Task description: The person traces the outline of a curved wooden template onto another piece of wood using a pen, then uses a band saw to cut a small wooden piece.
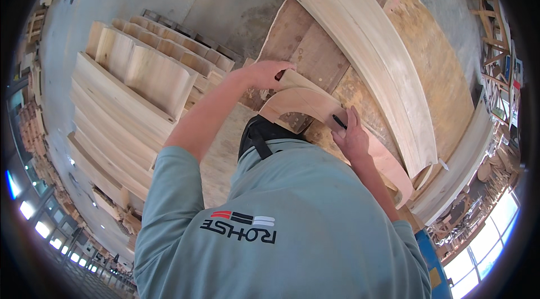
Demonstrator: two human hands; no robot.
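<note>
My left hand (269,74) is curled over the far left end of a narrow pale wood piece (306,84). Against that piece lies a thin curved wooden template (332,111) with an arched cutout, its tail bending down to the right. A black marker (339,122) sits between the fingers of my right hand (354,140), which rests on the template near its middle. Just beyond, a large curved wooden panel (371,40) lies on the brown plywood worktable (320,57). My body hides the near edge of the table.
Stacked curved wooden panels (121,111) and several scalloped boards (160,77) stand on the left. A long pale board (450,175) runs along the right. Past it are a wooden rack (495,46) and piled offcuts (481,198). Something blue (430,251) stands at the lower right.
</note>
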